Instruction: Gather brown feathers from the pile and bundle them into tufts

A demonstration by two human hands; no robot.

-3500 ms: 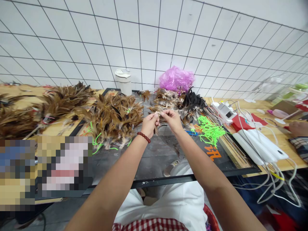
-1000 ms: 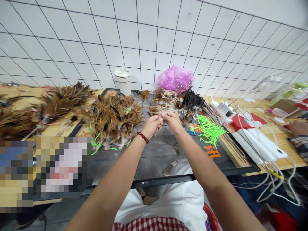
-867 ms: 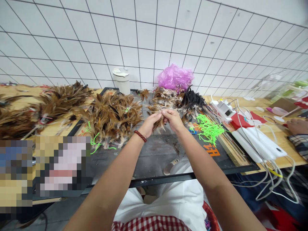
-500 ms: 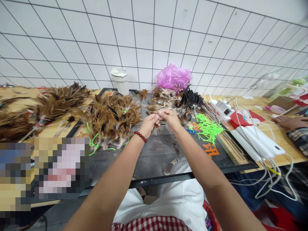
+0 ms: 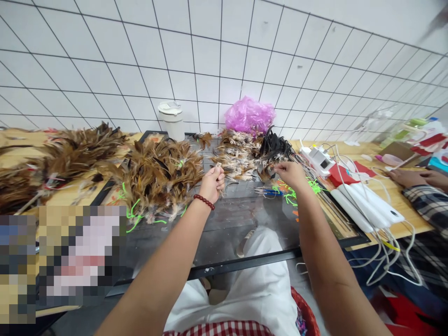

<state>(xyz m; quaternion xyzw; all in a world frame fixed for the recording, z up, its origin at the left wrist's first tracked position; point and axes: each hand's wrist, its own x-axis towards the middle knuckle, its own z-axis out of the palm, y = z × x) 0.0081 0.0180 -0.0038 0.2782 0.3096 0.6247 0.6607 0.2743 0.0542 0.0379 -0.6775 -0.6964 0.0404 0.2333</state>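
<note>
My left hand [image 5: 213, 184], with a dark red bead bracelet at the wrist, is closed in a fist above the dark board. A small pale tip sticks out at the top of it; the rest of what it holds is hidden. To the right, my right hand [image 5: 291, 174] has its fingers pinched at the edge of some dark brown feathers [image 5: 266, 171]. Rows of feathers with pale ends [image 5: 234, 156] lie between the two hands. Beside them are black feathers [image 5: 276, 143]. Blue-handled snips [image 5: 272, 192] and bright green ties [image 5: 291, 198] lie below my right hand.
A big heap of brown feathers [image 5: 163, 170] lies left, with more feathers [image 5: 79, 149] beyond. At the back stand a white cup [image 5: 172, 122] and a pink plastic bag [image 5: 249, 114]. A white power strip [image 5: 366, 207] with cables lies right, near another person's hands [image 5: 408, 177].
My hands were together in the middle, fingers meeting. The right one has moved off right to the dark feathers, uncovering the snips. The left stays near its place, now in a fist.
</note>
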